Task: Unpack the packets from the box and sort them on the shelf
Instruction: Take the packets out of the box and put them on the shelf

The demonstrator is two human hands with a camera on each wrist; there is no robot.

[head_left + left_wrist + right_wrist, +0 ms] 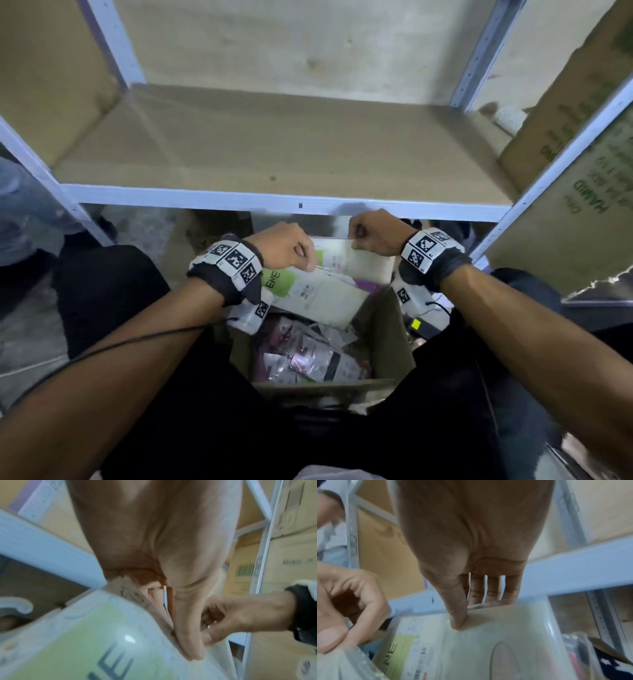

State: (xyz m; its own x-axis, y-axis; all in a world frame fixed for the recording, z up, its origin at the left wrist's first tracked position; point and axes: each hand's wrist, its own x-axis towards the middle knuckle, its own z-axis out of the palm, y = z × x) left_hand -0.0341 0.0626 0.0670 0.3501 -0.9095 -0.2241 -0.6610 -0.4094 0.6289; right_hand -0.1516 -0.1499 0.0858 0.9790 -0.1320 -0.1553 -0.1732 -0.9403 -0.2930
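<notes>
An open cardboard box (387, 329) stands between my knees, below the front rail of the bare wooden shelf (274, 150). Over the box my left hand (294, 248) pinches the top edge of a cream packet with a green panel (322, 298); the left wrist view shows the thumb of that hand (188, 642) pressed on the packet (85, 642). My right hand (373, 233) pinches the top edge of a second cream packet (363, 260), thumb in front and fingers behind, as the right hand (458, 615) on its packet (488, 642) shows in the right wrist view. Several pink and clear packets (308, 359) lie in the box.
The white shelf rail (205, 197) runs just beyond my knuckles, with white uprights on both sides. Large printed cartons (582, 192) stand at the right. Another person's legs (24, 205) are at the left. A black cable (102, 349) trails from my left wrist.
</notes>
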